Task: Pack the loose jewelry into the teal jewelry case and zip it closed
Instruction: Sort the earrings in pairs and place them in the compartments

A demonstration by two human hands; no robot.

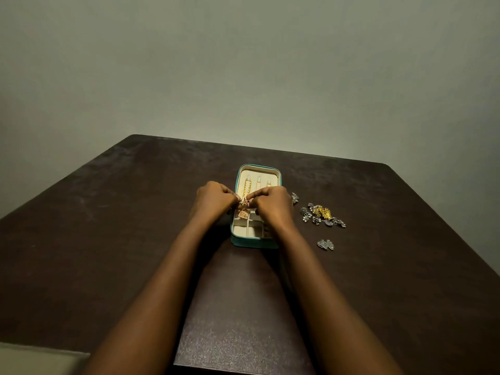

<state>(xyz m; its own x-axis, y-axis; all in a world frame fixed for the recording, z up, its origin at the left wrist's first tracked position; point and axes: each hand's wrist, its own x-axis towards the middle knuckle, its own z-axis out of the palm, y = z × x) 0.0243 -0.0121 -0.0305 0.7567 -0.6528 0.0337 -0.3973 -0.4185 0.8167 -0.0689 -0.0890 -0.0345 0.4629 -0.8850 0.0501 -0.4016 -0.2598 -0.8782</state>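
The teal jewelry case [253, 243] lies open on the dark table, its cream lining split into small compartments. Over its middle, my left hand [213, 199] and my right hand [272, 202] meet, both pinching a gold necklace [245, 189] near its pendant [243, 214]. The chain runs up across the lid's lining and the pendant hangs over a compartment. Loose jewelry lies to the right of the case: a heap of silver and gold pieces [322, 214], one silver piece [295, 197] beside my right hand, and a silver pair [326, 244] nearer to me.
The dark brown table [108, 226] stands against a plain grey-green wall. Its right edge slants close to the loose pieces. A pale surface [32, 358] shows below the table's front left corner.
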